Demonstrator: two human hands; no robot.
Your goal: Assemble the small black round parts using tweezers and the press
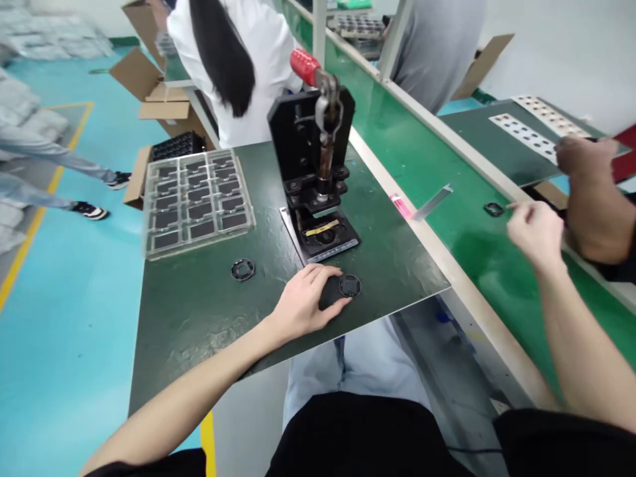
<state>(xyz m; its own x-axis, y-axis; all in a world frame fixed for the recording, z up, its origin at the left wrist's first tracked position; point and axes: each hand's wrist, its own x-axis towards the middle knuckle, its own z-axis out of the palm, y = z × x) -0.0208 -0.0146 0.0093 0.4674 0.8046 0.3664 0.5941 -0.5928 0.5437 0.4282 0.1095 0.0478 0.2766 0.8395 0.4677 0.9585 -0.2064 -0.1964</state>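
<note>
On the dark green work board, my left hand (311,299) curves its thumb and forefinger around a small round black part (350,285), the tips at its rim. Farther left on the board lies a similar round black part (243,269). Over the green conveyor, my right hand (535,235) is closed in a pinch at the near edge of a black ring-shaped part (493,209). Whether that ring is lifted off the belt I cannot tell. Just beyond my left hand stands a black hand press (318,179) with a red handle (305,66) and a yellow strip across its base.
A clear tray (149,246) with dark flat pieces sits at the board's left. Along the right runs the conveyor (392,132), with a pink-and-silver strip (432,202) on its edge. Another person's hand (586,159) is by white dotted sheets (524,136). Co-workers sit ahead.
</note>
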